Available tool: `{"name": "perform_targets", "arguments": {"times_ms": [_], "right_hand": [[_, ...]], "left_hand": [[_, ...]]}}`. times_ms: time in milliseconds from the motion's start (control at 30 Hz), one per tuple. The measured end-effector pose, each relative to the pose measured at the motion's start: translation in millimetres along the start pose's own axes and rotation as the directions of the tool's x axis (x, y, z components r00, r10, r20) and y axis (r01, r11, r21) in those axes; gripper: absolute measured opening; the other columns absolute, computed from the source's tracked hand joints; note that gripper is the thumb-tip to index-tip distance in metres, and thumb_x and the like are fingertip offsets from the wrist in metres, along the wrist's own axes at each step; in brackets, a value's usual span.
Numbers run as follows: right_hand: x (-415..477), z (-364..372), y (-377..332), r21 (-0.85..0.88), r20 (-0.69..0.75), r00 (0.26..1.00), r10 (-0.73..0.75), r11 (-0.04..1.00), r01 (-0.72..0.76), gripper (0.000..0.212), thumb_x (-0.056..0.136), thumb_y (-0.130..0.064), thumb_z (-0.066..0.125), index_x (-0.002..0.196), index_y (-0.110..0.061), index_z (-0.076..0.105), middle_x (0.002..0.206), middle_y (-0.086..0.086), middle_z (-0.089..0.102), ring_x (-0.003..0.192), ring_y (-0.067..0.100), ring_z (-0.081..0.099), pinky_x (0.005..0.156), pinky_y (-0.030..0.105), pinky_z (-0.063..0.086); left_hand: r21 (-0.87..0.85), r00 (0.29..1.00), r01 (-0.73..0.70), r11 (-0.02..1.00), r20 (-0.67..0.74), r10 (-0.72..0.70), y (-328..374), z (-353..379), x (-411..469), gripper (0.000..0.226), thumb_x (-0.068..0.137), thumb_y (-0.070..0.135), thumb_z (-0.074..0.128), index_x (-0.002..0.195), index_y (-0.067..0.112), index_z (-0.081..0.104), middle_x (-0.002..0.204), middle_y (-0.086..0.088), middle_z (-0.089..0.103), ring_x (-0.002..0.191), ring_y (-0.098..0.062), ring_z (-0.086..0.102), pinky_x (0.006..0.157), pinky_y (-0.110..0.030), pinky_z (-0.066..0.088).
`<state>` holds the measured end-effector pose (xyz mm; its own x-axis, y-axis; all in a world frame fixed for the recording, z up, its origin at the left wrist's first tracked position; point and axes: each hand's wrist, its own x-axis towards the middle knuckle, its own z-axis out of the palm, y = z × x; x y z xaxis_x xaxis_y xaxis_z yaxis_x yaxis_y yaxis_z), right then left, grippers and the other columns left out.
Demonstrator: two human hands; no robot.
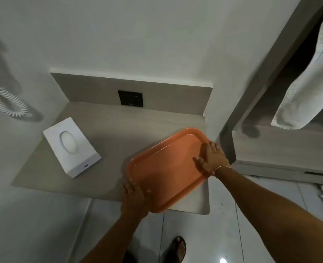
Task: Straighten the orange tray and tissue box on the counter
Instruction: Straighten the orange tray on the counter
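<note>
orange tray [164, 168] askew, fingers [207, 149] on (both ends)

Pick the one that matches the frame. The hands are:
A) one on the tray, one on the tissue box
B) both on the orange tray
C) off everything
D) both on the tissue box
B: the left hand grips the near corner of the orange tray and the right hand lies flat on its right end; the tissue box sits untouched to the left.
</note>
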<state>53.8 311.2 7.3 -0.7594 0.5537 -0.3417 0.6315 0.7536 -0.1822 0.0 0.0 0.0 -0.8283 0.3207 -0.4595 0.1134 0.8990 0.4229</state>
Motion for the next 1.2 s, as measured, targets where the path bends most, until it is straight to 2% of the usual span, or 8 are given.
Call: {"name": "perform_targets", "arguments": {"times_ms": [200, 400, 500, 633, 700, 800, 1033, 1200], "right_hand": [[4.2, -2.4, 10.9, 0.016, 0.028, 0.999, 0.033, 0.999, -0.033, 0.086, 0.092, -0.057, 0.041, 0.151, -0.007, 0.005, 0.162, 0.018, 0.007, 0.149, 0.037, 0.006, 0.121, 0.051, 0.013], [8.1, -3.7, 12.5, 0.16, 0.041, 0.998, 0.044, 0.986, -0.05, 0.08, 0.09, -0.052, 0.05, 0.148, -0.009, 0.017, 0.158, 0.017, 0.024, 0.143, 0.04, 0.024, 0.116, 0.056, 0.028], [10.8, -6.1, 16.9, 0.244, -0.006, 0.996, 0.085, 0.966, -0.081, 0.071, 0.085, -0.046, 0.058, 0.14, -0.011, 0.029, 0.144, 0.017, 0.042, 0.131, 0.04, 0.04, 0.109, 0.057, 0.036], [15.9, -6.7, 17.4, 0.398, 0.05, 0.99, 0.132, 0.907, -0.14, 0.057, 0.08, -0.04, 0.066, 0.126, -0.021, 0.039, 0.119, 0.01, 0.057, 0.107, 0.036, 0.058, 0.093, 0.053, 0.05], [18.5, -6.3, 16.2, 0.459, 0.038, 0.987, 0.157, 0.874, -0.157, 0.039, 0.079, -0.039, 0.066, 0.11, -0.025, 0.046, 0.101, 0.004, 0.062, 0.093, 0.032, 0.062, 0.083, 0.047, 0.052], [20.4, -5.8, 12.6, 0.52, 0.03, 0.974, 0.224, 0.828, -0.207, 0.017, 0.083, -0.031, 0.059, 0.096, -0.025, 0.05, 0.086, 0.004, 0.063, 0.084, 0.033, 0.064, 0.081, 0.048, 0.053], [7.2, -1.8, -32.1, 0.658, 0.049, 0.924, 0.379, 0.684, -0.315, 0.026, 0.082, -0.028, 0.06, 0.108, -0.027, 0.058, 0.101, 0.009, 0.067, 0.095, 0.036, 0.062, 0.088, 0.051, 0.05], [19.5, -12.6, -88.3, 0.731, 0.016, 0.895, 0.446, 0.605, -0.315, 0.016, 0.082, -0.023, 0.057, 0.092, -0.035, 0.051, 0.097, 0.007, 0.064, 0.092, 0.034, 0.061, 0.086, 0.056, 0.054]], "left_hand": [[-0.144, 0.993, 0.118, 0.983, 0.029, -0.115, 18.1, 11.8, -8.7, 0.083, 0.094, 0.044, 0.039, 0.146, -0.001, -0.008, 0.158, -0.025, 0.0, 0.146, -0.039, 0.008, 0.117, -0.055, 0.02], [-0.332, 0.989, 0.133, 0.934, -0.012, -0.145, 36.6, 11.7, -11.2, 0.081, 0.095, 0.034, 0.042, 0.145, -0.002, -0.011, 0.158, -0.026, 0.003, 0.143, -0.042, 0.017, 0.116, -0.055, 0.024], [-0.379, 0.986, 0.147, 0.914, -0.017, -0.166, 39.2, 15.6, -12.1, 0.08, 0.095, 0.034, 0.042, 0.146, -0.001, -0.01, 0.158, -0.025, 0.005, 0.142, -0.041, 0.02, 0.116, -0.054, 0.025], [-0.443, 0.984, 0.157, 0.883, -0.002, -0.176, 43.4, 13.5, -6.7, 0.083, 0.093, 0.033, 0.047, 0.147, 0.001, -0.008, 0.157, -0.025, 0.013, 0.139, -0.042, 0.028, 0.114, -0.052, 0.028], [-0.468, 0.98, 0.175, 0.866, 0.0, -0.198, 41.8, 8.8, 1.2, 0.083, 0.091, 0.031, 0.051, 0.147, -0.001, 0.0, 0.156, -0.026, 0.018, 0.137, -0.043, 0.03, 0.114, -0.051, 0.028], [-0.499, 0.978, 0.171, 0.849, -0.018, -0.208, 36.7, -7.9, 19.1, 0.071, 0.088, 0.028, 0.055, 0.144, 0.001, 0.022, 0.15, -0.023, 0.032, 0.129, -0.042, 0.041, 0.11, -0.049, 0.035], [-0.442, 0.99, 0.05, 0.896, -0.098, -0.104, 17.5, -89.7, 98.0, 0.066, 0.087, 0.024, 0.057, 0.143, 0.004, 0.028, 0.146, -0.022, 0.04, 0.129, -0.039, 0.043, 0.109, -0.047, 0.035], [-0.355, 0.994, -0.035, 0.934, -0.11, -0.004, 7.1, -147.1, 165.9, 0.063, 0.087, 0.03, 0.059, 0.141, 0.011, 0.033, 0.137, -0.02, 0.051, 0.121, -0.04, 0.051, 0.102, -0.047, 0.039]]}}
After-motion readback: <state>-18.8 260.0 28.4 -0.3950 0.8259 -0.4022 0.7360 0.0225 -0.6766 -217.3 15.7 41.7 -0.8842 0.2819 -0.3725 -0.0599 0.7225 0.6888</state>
